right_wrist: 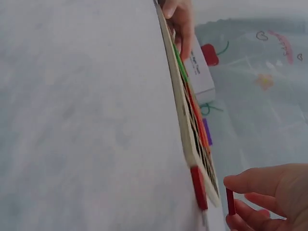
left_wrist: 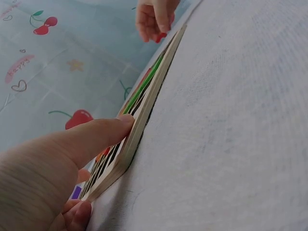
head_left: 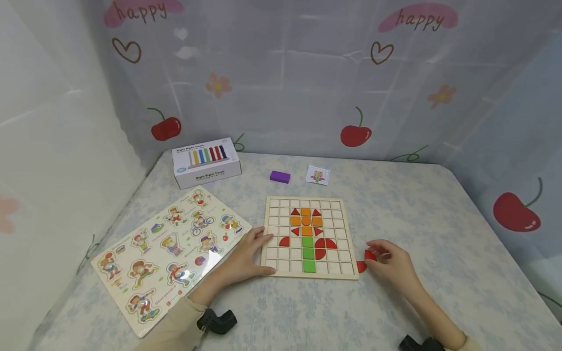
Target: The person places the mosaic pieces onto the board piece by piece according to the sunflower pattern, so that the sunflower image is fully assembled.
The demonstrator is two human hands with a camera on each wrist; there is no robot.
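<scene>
A square wooden grid board (head_left: 326, 267) lies on the table with orange, green and red pieces set in its squares. My left hand (head_left: 246, 251) rests at the board's left side, its straight thumb on the front rim and its fingertips along the left edge. Just off the board's right edge, my right hand (head_left: 392, 265) pinches a thin red piece (right_wrist: 230, 201) between thumb and fingers. Another red piece (head_left: 361, 266) lies beside the board's front right corner, near that hand. In the right wrist view, this second red piece (right_wrist: 198, 187) sits against the board's edge.
A picture puzzle board (head_left: 175, 258) with cartoon children lies left, partly under the left forearm. Behind stand a white box (head_left: 206, 163), a purple block (head_left: 280, 177) and a small pattern card (head_left: 317, 175). A printed curtain (head_left: 281, 97) hangs along the table's back edge.
</scene>
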